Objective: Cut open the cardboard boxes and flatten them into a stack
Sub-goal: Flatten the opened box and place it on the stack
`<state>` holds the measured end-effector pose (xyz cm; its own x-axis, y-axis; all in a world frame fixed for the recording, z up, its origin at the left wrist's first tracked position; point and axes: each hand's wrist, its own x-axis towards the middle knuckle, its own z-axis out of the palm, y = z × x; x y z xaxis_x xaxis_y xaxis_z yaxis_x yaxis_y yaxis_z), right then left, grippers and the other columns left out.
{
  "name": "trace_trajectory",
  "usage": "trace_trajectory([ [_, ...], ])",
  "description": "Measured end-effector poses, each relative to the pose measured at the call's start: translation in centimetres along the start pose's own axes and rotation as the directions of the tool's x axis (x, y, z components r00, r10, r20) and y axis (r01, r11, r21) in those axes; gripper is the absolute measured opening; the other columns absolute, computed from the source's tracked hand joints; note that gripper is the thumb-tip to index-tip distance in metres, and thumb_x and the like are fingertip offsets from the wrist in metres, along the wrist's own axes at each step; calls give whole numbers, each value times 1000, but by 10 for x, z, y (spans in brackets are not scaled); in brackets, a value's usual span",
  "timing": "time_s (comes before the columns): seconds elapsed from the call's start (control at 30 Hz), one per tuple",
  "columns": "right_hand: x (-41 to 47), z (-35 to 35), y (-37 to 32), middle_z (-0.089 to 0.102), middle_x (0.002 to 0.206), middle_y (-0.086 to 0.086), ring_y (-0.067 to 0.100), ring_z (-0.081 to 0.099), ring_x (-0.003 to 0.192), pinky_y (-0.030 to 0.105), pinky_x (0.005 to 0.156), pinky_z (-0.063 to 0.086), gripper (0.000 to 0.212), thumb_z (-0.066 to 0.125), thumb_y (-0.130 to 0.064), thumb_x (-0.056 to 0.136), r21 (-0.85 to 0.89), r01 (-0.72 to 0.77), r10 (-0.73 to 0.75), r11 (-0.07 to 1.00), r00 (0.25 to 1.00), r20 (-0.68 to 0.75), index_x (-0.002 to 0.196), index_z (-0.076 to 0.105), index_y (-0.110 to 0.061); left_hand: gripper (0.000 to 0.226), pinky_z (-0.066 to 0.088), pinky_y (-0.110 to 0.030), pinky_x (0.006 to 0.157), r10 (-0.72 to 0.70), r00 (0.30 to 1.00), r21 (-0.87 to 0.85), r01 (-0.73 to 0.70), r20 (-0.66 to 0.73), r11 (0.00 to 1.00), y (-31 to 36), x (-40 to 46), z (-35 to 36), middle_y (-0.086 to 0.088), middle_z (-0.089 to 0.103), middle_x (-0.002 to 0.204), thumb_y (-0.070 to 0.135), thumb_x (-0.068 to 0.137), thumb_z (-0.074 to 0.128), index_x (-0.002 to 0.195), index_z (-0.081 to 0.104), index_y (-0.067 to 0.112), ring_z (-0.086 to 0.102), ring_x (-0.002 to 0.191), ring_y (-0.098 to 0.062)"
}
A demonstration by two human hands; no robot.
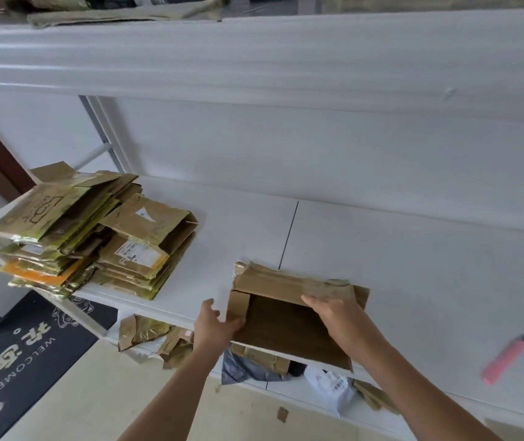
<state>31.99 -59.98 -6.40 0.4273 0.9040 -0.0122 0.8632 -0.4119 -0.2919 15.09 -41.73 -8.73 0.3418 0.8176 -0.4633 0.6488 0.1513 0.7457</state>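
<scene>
Cardboard box (289, 326), left hand (214, 326) gripping side flap, right hand (334, 308) gripping far flap

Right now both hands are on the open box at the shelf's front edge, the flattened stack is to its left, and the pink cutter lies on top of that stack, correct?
Not quite. The head view shows the pink cutter lying on the bare shelf, right of the open box, not on the flattened stack. The left hand and right hand are both on the box.
</scene>
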Motion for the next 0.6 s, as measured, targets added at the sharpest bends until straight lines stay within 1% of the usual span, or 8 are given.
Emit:
trace_trajectory([
  [0.1,-4,9,3,53,143,-8,5,53,127,11,104,32,55,54,1,97,75,27,-23,997,998,-55,145,44,-23,78,48,-36,95,144,988,152,-150,50,977,-7,-1,11,-5,54,133,27,79,82,143,38,16,53,116,-22],
  [0.23,-5,13,2,55,140,-7,6,58,122,13,103,37,46,57,-6,98,150,20,-13,988,999,-47,140,51,-23,63,49,-37,92,277,959,157,-265,-56,951,1,-5,24,-1,55,124,22,88,71,140,37,21,53,113,-19],
  [0.33,-8,12,7,57,137,-13,-1,66,100,16,98,48,40,60,-20,97,215,-19,38,976,995,-87,136,56,-28,76,53,-30,79,399,915,128,-389,-58,912,0,-5,25,1,59,109,12,91,65,149,23,37,58,96,-15],
  [0.4,-10,13,14,54,137,-19,-14,60,73,19,90,53,38,62,-25,95,255,-50,76,966,993,-94,133,59,-31,75,47,-17,68,462,887,187,-456,13,870,-2,-3,21,5,55,97,9,93,61,149,24,43,56,84,-9],
  [0.43,-11,13,17,53,137,-21,-18,57,68,20,88,54,38,63,-26,94,292,-54,85,955,992,-95,131,60,-33,70,45,-14,65,470,880,222,-471,62,854,-2,-1,19,6,54,98,9,95,58,149,28,41,54,82,-8],
  [0.5,-15,12,23,53,140,-19,-9,65,79,21,85,56,40,66,-27,92,400,-31,90,916,988,-128,128,56,-40,61,46,-11,63,451,878,262,-478,159,838,0,2,11,5,54,110,10,100,51,149,33,40,53,82,-5],
  [0.53,-18,12,25,53,140,-19,-2,68,96,19,88,54,43,67,-27,90,461,-16,115,887,976,-187,129,54,-41,60,48,-12,63,435,879,260,-475,197,841,1,4,8,3,53,118,9,101,48,149,33,41,54,82,-5],
  [0.6,-30,13,25,52,140,-20,-4,51,127,14,104,42,47,67,-19,91,578,-4,257,816,898,-357,135,54,-30,59,52,-14,62,419,877,231,-469,233,853,5,7,3,0,49,130,7,102,45,150,34,40,57,82,-6],
])
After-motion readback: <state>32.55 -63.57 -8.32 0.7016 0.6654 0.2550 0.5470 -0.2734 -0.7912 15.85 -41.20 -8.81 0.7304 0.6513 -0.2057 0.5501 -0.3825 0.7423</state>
